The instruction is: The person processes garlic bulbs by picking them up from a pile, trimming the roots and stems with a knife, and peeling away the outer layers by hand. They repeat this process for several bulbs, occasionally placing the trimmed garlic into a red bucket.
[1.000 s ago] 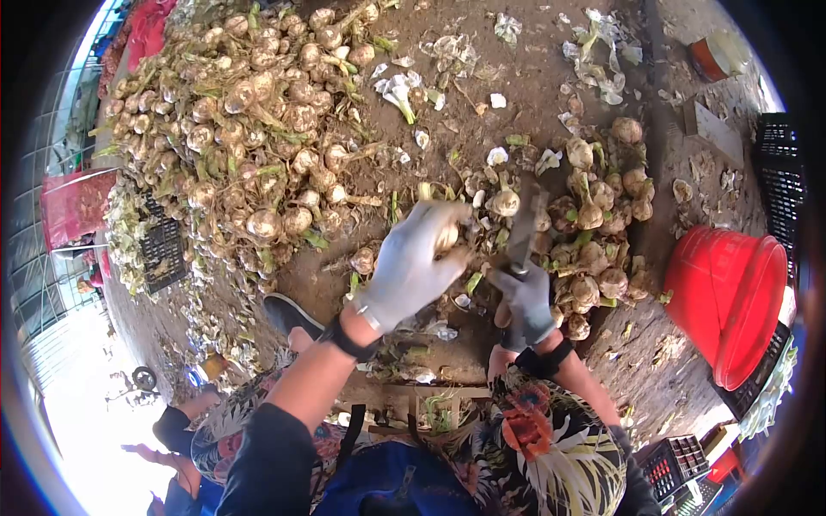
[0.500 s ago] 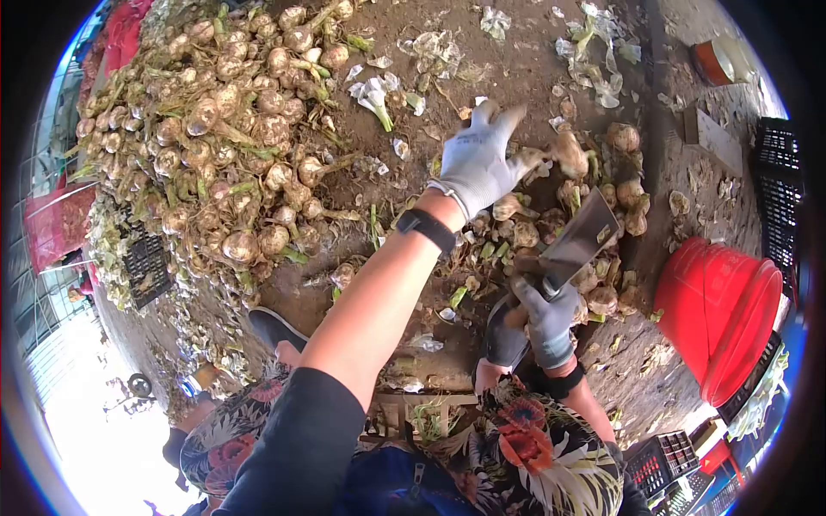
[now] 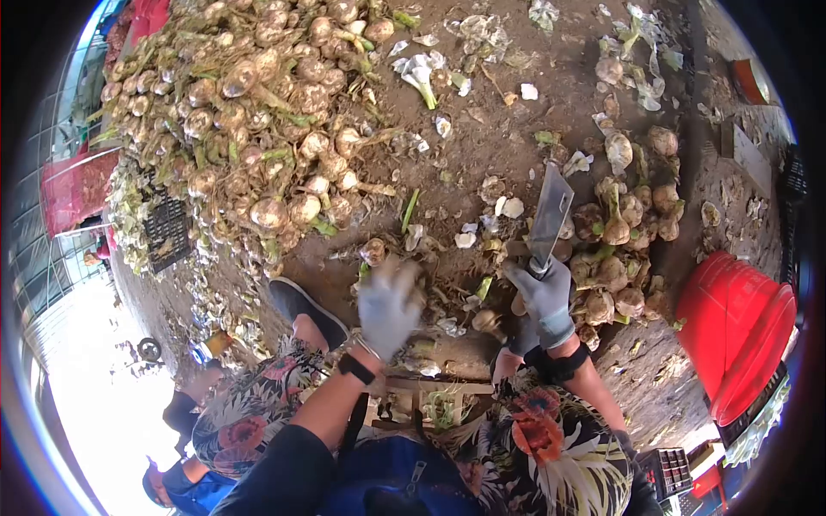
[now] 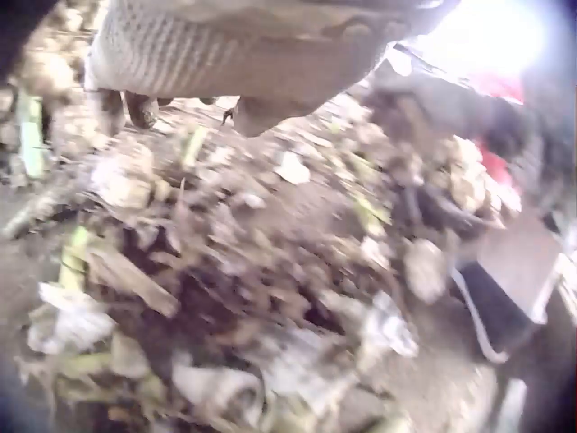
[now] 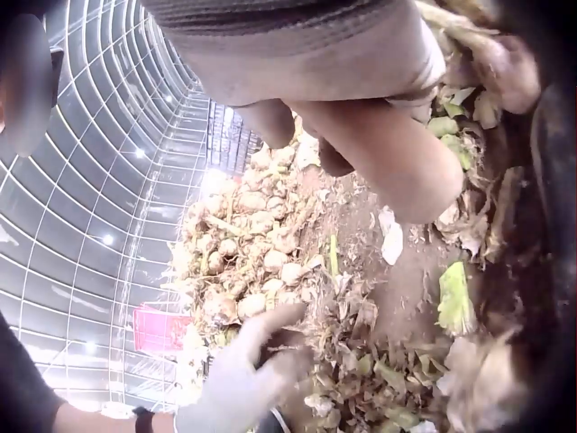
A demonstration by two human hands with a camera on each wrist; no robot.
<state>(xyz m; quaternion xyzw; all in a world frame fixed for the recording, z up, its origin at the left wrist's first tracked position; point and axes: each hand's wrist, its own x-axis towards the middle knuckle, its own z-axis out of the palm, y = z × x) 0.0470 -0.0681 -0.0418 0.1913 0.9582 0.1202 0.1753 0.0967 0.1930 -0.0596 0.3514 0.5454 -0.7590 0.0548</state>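
My gloved right hand grips a cleaver by its handle, the broad blade pointing away from me. In the right wrist view the rounded end of the brown handle sticks out below the glove. My gloved left hand, blurred, is over the trimmings just in front of a garlic bulb. In the right wrist view the thumb and forefinger of the left hand are spread apart. Right of the cleaver lies a group of garlic bulbs. One bulb is near the right hand.
A large heap of untrimmed garlic covers the ground at the left. Peeled skins and cut stalks are scattered about. A red bucket stands at the right, a black crate at the left. My shoe is beside the left hand.
The left hand has let go of a garlic bulb at the far side of the right-hand group and come back left and nearer me. The cleaver's blade has swung more upright.
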